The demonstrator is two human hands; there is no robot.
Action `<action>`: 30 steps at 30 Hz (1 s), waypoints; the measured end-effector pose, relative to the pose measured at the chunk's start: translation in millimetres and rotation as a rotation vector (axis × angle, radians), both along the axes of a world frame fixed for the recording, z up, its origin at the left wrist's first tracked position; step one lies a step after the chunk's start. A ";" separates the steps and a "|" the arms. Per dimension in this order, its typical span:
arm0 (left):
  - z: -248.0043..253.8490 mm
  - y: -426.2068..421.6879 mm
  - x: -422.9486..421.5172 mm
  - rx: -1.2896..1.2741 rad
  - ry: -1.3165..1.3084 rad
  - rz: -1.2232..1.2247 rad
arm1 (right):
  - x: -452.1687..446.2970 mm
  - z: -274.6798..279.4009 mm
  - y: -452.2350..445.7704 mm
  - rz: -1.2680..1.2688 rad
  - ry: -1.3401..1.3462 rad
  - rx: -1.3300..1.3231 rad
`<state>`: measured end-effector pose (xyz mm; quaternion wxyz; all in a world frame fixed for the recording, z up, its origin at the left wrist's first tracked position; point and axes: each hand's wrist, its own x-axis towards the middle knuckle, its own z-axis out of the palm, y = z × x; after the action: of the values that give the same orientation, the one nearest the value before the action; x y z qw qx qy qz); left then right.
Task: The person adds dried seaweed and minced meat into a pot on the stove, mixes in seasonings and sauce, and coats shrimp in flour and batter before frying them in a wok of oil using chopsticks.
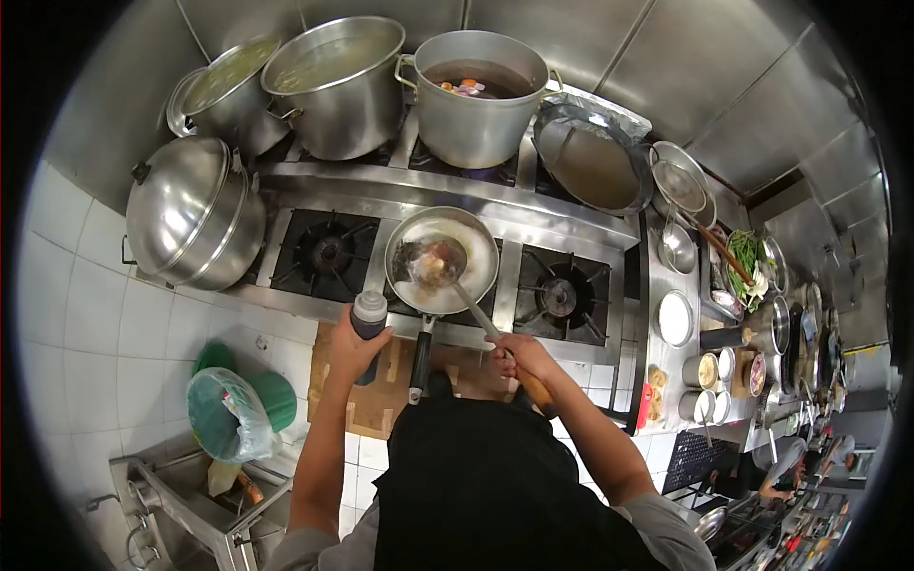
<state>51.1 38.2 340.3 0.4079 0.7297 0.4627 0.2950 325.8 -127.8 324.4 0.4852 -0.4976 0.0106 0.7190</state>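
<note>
The frying pan [488,249] sat on the middle burner of the near row, between the left burner [327,247] and the right burner [559,297]. Its black handle [421,362] pointed toward me, free of both hands. My right hand [524,362] was closed around the ladle [476,309], its head down in the pan among pale, frothy contents [433,266]. My left hand [354,343] gripped a squeeze bottle [369,319], nozzle end up — near and left of the pan, not over it. The hands stood apart.

Step in hand, as I judged it: working the contents with the ladle. The next move called for a steady ladle and — if dosing was due — the bottle tipped over the rim.
</note>
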 end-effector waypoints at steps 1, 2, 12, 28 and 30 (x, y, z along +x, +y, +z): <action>5.8 -1.3 -0.8 0.000 0.005 -0.008 | 0.9 5.3 0.8 0.060 -0.133 0.019; 12.0 -2.7 -1.8 -0.006 -0.020 0.010 | 2.4 11.3 0.3 0.051 -0.127 0.019; 75.5 -1.5 6.6 0.148 -0.173 0.043 | 30.8 40.7 -10.6 0.351 -1.261 0.215; 144.8 -116.6 300.3 -0.071 -0.419 -0.890 | 16.4 -40.2 -78.3 0.056 -1.309 0.624; 135.4 -159.2 356.0 0.033 -0.366 -1.019 | 25.8 -20.3 -80.7 0.055 -0.430 0.417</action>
<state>407.1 -121.0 475.7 0.5617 0.8047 -0.0331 0.1895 351.6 -208.5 304.1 0.5483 -0.5282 -0.2536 0.5968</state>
